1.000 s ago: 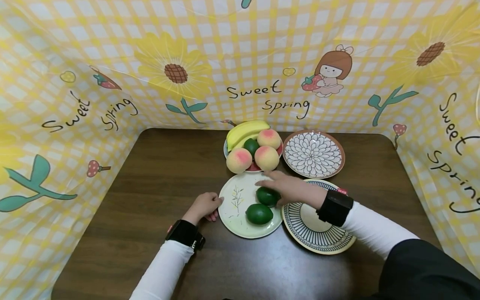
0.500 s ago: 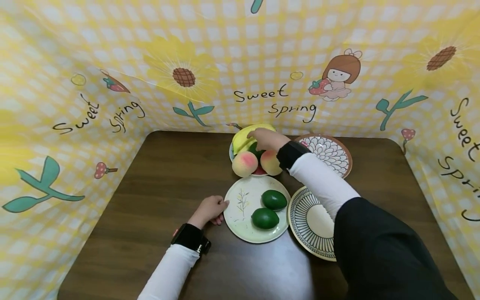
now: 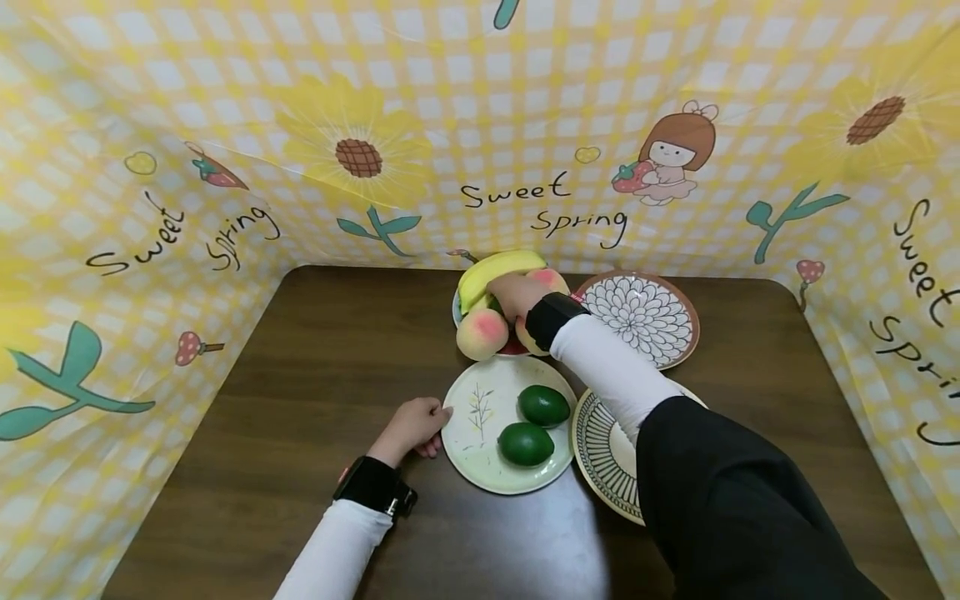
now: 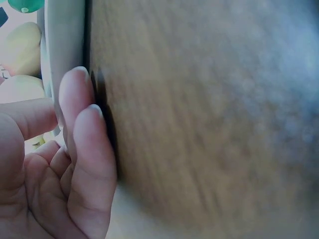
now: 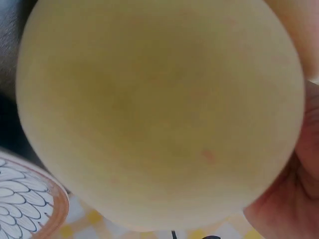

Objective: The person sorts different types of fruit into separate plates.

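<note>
Having left the green fruit, right hand [image 3: 516,293] is cupping a round, light, rigid-looking yellow-pink peach [image 5: 164,114] at the worktop's far edge; left hand [image 3: 411,427], loosely curled, is touching the pale plate's rim [image 3: 450,417].

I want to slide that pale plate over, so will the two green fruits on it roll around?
Probably: the green fruits look rounded and smooth, lying loose on the pale plate, whose shallow rim may barely stop them. The left hand at its edge could steady it.
</note>
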{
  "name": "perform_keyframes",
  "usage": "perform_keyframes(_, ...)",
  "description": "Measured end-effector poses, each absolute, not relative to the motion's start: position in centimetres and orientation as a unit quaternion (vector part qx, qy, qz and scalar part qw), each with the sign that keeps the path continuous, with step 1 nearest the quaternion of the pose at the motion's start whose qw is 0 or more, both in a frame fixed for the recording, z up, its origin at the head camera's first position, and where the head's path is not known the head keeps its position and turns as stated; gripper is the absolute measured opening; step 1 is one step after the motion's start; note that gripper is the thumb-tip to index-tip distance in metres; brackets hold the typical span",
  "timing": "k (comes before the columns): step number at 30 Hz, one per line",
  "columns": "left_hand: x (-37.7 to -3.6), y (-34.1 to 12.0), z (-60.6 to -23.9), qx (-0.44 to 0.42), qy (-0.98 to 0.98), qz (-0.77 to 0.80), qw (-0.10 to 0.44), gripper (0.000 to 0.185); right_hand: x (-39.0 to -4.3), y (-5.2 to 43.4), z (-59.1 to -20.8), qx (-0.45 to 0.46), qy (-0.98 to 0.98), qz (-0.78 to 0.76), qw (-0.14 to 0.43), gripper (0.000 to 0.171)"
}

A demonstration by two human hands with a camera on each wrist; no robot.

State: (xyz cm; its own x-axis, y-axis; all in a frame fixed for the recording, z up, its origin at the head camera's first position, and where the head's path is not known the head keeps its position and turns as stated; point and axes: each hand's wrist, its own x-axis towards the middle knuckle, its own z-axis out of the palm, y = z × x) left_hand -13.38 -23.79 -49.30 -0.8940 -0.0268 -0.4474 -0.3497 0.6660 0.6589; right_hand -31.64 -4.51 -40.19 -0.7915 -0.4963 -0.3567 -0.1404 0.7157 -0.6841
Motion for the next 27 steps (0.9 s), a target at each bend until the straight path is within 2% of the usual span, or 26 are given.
perform_keyframes(2,-13.3,-23.8,-49.4,-0.105,0.890,0.394,0.204,0.037,-32.0,-4.7,-40.6,-0.253,0.911,-0.231,0.229,0.021)
perform_keyframes(3,-13.2,-23.7,-49.4,-0.107,0.890,0.394,0.205,0.037,-32.3,-4.7,-40.8,-0.302,0.920,-0.166,0.185,0.027)
perform_keyframes(6,-13.1,-23.6,-49.6,-0.108,0.888,0.396,0.207,0.036,-33.0,-4.7,-41.4,-0.339,0.921,-0.104,0.161,0.029)
perform_keyframes(18,-13.5,-24.1,-49.1,-0.101,0.892,0.393,0.200,0.036,-34.0,-4.3,-41.4,-0.369,0.919,-0.084,0.114,0.056)
perform_keyframes(27,-13.5,-24.0,-49.3,-0.101,0.890,0.396,0.203,0.036,-34.0,-3.0,-40.2,-0.358,0.919,-0.121,0.109,0.073)
